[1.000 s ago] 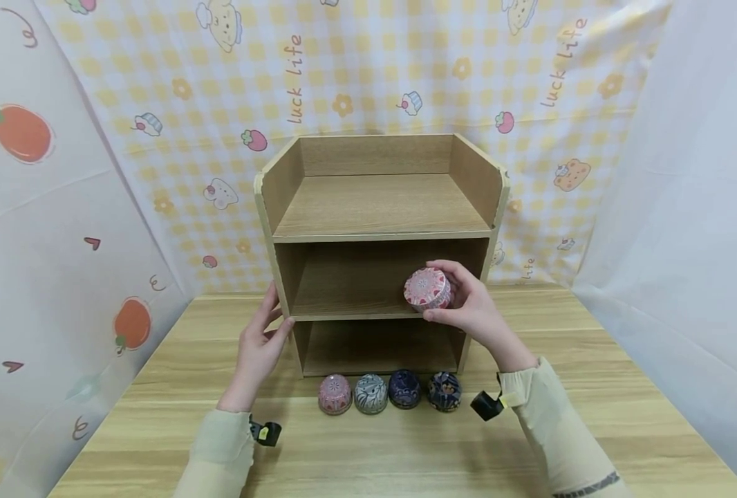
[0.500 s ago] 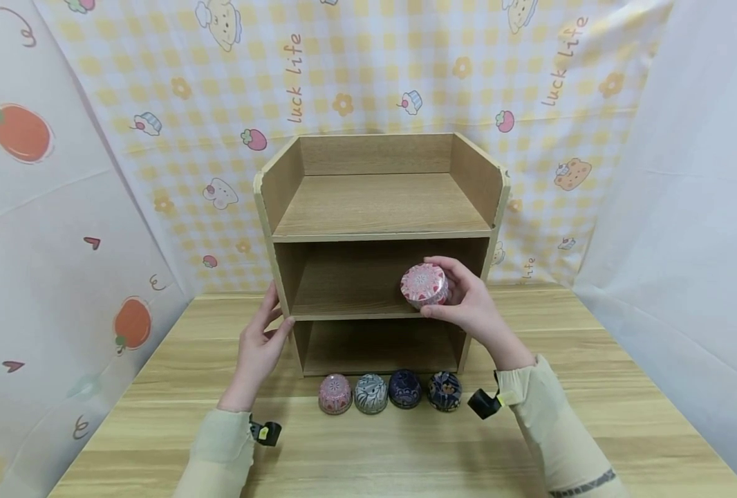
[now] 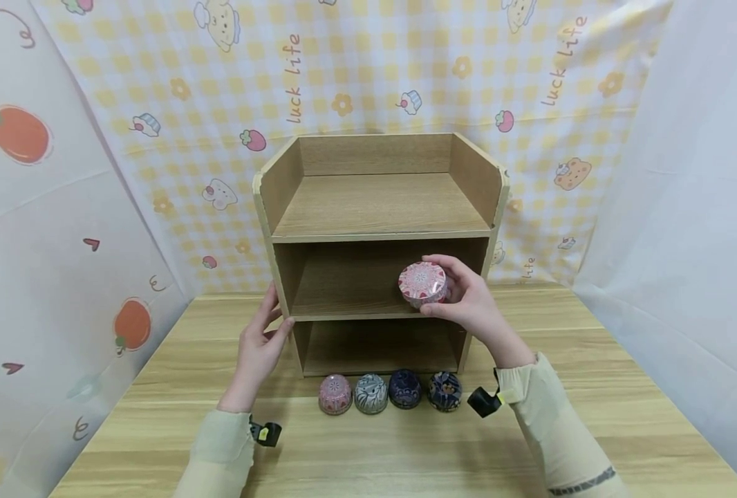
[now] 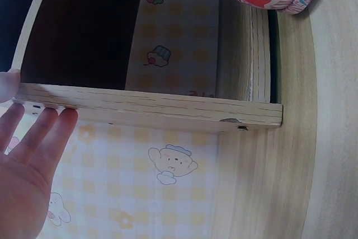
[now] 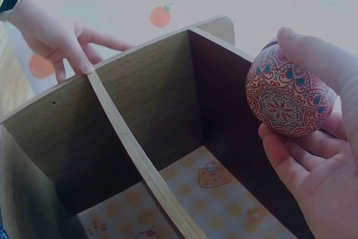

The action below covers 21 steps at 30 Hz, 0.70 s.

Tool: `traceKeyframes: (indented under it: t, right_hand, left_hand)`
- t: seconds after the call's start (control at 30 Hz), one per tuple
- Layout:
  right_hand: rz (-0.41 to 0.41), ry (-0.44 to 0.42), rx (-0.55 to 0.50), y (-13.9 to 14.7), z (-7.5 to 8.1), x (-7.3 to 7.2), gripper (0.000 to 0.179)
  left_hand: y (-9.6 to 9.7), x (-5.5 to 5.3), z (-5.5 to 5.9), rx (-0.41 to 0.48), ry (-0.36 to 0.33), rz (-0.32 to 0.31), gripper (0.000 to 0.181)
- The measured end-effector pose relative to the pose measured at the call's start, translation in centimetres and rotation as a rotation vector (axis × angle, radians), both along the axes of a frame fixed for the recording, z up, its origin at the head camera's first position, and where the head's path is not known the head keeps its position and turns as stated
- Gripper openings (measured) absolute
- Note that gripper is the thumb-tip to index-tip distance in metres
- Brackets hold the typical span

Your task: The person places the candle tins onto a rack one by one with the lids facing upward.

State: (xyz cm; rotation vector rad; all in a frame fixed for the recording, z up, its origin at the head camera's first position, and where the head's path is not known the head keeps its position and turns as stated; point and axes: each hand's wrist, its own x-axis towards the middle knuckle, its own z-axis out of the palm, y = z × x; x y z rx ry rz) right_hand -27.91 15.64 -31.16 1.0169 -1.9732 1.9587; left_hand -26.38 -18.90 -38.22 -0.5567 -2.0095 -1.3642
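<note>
My right hand (image 3: 473,304) pinches a round patterned tin (image 3: 420,282) between thumb and fingers, in front of the middle compartment's right half. The tin's pink-and-red lid tilts toward the head camera; the right wrist view shows the ornate other end of the tin (image 5: 288,96), with teal spots. My left hand (image 3: 259,349) grips the left side panel of a wooden shelf (image 3: 381,204). Its thumb lies at the front edge where the middle board meets the panel. In the left wrist view its fingers (image 4: 47,141) touch the panel's outer face.
Several similar tins stand in a row before the shelf's base: a pink one (image 3: 334,395), a grey-white one (image 3: 371,394), a dark blue one (image 3: 404,389) and a dark floral one (image 3: 444,391). A checked cloth (image 3: 356,76) hangs behind. The wooden table (image 3: 368,463) extends in front.
The tin in my right hand has shifted slightly left and up, its lid turning a little more upward. My left hand keeps its hold on the shelf; the tins in the row stay put.
</note>
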Motion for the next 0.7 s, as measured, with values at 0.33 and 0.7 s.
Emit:
traceKeyframes:
  t: [0.33,0.7]
  right_hand:
    - [0.018,0.017,-0.007,-0.01,0.11,0.18,0.075]
    - [-0.065,0.06,0.077,-0.12,0.6,0.26,0.072]
  left_hand:
    - [0.07,0.18,0.1,0.009,-0.006,-0.005,0.068]
    - [-0.05,0.14,0.03,-0.017,0.006,0.009,0.067]
